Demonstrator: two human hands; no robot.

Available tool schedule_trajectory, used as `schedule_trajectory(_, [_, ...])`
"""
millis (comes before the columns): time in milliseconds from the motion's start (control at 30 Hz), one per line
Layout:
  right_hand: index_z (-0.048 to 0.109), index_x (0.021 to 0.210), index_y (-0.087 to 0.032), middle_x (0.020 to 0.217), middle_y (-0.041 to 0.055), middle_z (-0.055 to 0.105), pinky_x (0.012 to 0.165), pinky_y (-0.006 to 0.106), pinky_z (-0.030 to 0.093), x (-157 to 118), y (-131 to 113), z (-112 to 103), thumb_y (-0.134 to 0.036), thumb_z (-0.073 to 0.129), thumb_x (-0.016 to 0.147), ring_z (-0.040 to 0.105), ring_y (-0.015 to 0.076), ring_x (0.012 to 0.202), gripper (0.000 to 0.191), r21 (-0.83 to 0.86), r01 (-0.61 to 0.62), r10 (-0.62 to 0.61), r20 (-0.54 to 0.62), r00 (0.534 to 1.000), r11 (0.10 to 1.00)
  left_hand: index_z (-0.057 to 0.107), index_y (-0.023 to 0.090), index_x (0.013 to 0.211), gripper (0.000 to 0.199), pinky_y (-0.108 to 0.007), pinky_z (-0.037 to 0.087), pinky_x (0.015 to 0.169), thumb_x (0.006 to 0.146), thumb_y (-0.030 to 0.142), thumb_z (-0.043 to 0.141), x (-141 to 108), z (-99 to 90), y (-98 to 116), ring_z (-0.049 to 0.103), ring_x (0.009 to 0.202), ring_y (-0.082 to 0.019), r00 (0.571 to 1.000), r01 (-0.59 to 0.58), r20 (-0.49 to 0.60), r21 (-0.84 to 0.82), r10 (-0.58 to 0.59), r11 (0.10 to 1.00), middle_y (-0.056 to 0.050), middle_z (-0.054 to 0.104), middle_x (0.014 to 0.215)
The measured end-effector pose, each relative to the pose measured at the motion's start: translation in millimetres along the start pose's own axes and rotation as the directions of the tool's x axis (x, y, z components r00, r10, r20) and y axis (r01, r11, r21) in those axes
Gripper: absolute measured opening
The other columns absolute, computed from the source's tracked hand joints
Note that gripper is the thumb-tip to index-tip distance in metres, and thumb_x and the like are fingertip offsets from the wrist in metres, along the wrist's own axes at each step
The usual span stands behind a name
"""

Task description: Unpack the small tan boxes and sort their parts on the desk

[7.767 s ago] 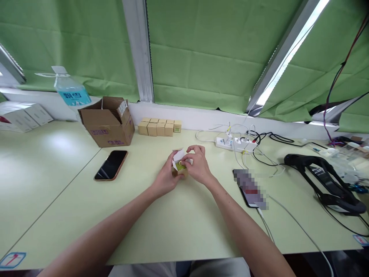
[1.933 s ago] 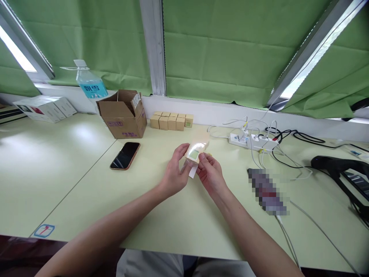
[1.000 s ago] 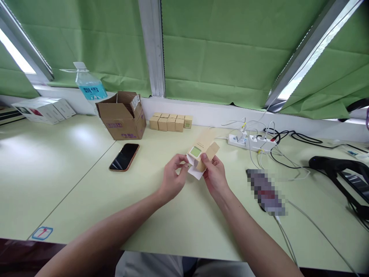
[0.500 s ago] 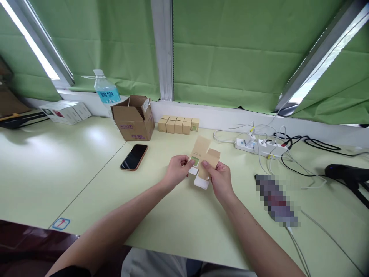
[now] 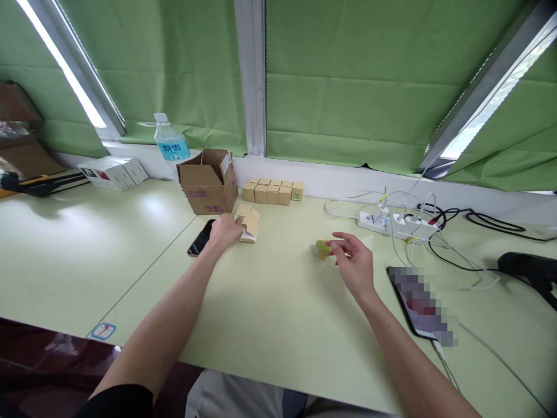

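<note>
L hand [image 5: 225,230] part-hides phone [image 5: 200,238] nr brn box [image 5: 205,189].

head cam — above table [image 5: 270,325] | faces forward, down — green blinds [image 5: 348,81] beyond

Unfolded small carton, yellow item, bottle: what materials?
Unfolded small carton: looks like thin, matte paperboard; creased flaps.
Yellow item: possibly plastic; shiny, clear edges suggest transparent wrap or case, too small to settle.
Bottle: likely clear, smooth plastic; see-through shoulder.

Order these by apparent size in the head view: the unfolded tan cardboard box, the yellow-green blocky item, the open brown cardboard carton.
Largest: open brown cardboard carton
Middle: unfolded tan cardboard box
Smallest: yellow-green blocky item
</note>
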State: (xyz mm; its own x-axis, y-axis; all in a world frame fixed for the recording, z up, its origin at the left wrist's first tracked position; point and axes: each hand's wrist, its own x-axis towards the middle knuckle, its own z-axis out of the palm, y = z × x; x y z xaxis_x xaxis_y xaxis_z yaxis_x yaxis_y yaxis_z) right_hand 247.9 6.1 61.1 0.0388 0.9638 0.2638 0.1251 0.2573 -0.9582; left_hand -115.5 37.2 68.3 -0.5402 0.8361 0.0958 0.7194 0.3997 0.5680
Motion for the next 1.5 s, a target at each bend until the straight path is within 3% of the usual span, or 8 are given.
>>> schedule_trajectory(400, [0.071,0.126,-0.025,0.123,0.0098,0.078,0.079,0.040,0.051,14,44,-15,-0.042,0.067,0.090,0.067,0.0264,0.098,0.040,-0.290,0.139,-0.154,-0.028,0.988,0.947,0.074,0.004,0.113,0.044,-0.049,0.055,0.089,0.102,0.042,0.054,9,-8.2,10,0.073,0.113,-0.048,0.997,-0.050,-0.043,0.274,0.064,0.960,-0.034,0.075,0.113])
schedule_trajectory(567, [0.074,0.123,-0.025,0.132,0.0113,0.075,0.099,0.050,0.052,19,49,-10,-0.040,0.071,0.082,0.065,0.0316,0.118,0.044,-0.286,0.123,-0.113,0.054,0.992,0.950,0.065,0.010,0.135,0.043,-0.048,0.053,0.098,0.106,0.035,0.044,-21,-15.0,24,0.073,0.113,-0.041,0.964,-0.244,-0.032,0.274,0.262,0.930,-0.023,0.078,0.113])
schedule_trajectory(733, [0.077,0.120,-0.024,0.121,0.0098,0.078,0.094,0.048,0.055,21,49,1,-0.032,0.077,0.074,0.070,0.0280,0.100,0.047,-0.295,0.071,-0.030,0.141,0.990,0.953,0.070,0.020,0.125,0.033,-0.042,0.056,0.096,0.103,0.039,0.055,-77,7.7,43,0.074,0.103,-0.030,0.802,-0.580,0.128,-0.060,0.583,0.812,-0.011,0.078,0.105])
schedule_trajectory(900, [0.078,0.113,-0.028,0.114,0.0047,0.081,0.090,0.041,0.056,5,35,17,-0.027,0.081,0.073,0.070,0.0255,0.098,0.041,-0.266,0.121,-0.051,0.256,0.965,0.956,0.062,0.023,0.142,0.062,-0.049,0.055,0.106,0.087,0.042,0.082,-116,51.2,50,0.066,0.128,-0.034,0.670,-0.629,0.237,-0.321,0.703,0.708,-0.015,0.071,0.134])
schedule_trajectory(1000, [0.076,0.113,-0.029,0.108,0.0027,0.080,0.090,0.041,0.055,-7,25,26,-0.024,0.078,0.076,0.070,0.0248,0.095,0.037,-0.253,0.151,-0.052,0.360,0.931,0.956,0.065,0.025,0.138,0.067,-0.050,0.052,0.109,0.078,0.038,0.091,-123,64.7,52,0.062,0.132,-0.036,0.658,-0.621,0.268,-0.337,0.704,0.708,-0.014,0.070,0.137])
schedule_trajectory(1100, [0.076,0.113,-0.031,0.110,0.0028,0.080,0.095,0.044,0.054,-12,18,32,-0.028,0.073,0.085,0.070,0.0268,0.102,0.029,-0.248,0.178,-0.059,0.422,0.905,0.952,0.070,0.027,0.125,0.047,-0.045,0.053,0.105,0.082,0.033,0.088,-123,65.8,54,0.064,0.127,-0.034,0.670,-0.592,0.277,-0.360,0.688,0.721,-0.009,0.074,0.124])
schedule_trajectory(1267, [0.076,0.090,-0.030,0.114,0.0064,0.078,0.102,0.051,0.052,-3,18,38,-0.026,0.071,0.088,0.063,0.0318,0.119,0.007,-0.321,0.318,-0.197,0.357,0.913,0.892,0.074,0.025,0.114,0.035,-0.043,0.052,0.102,0.082,0.030,0.088,-121,67.2,54,0.064,0.121,-0.031,0.702,-0.550,0.258,-0.395,0.663,0.736,-0.006,0.076,0.115])
schedule_trajectory(1500, [0.065,0.079,-0.028,0.104,0.0066,0.075,0.094,0.048,0.054,3,6,42,-0.023,0.063,0.095,0.066,0.0285,0.109,0.017,-0.260,0.428,-0.334,0.339,0.880,0.865,0.073,0.022,0.105,0.031,-0.039,0.053,0.089,0.079,0.033,0.087,-118,78.2,50,0.066,0.105,-0.028,0.728,-0.534,0.238,-0.391,0.643,0.750,-0.006,0.073,0.104])
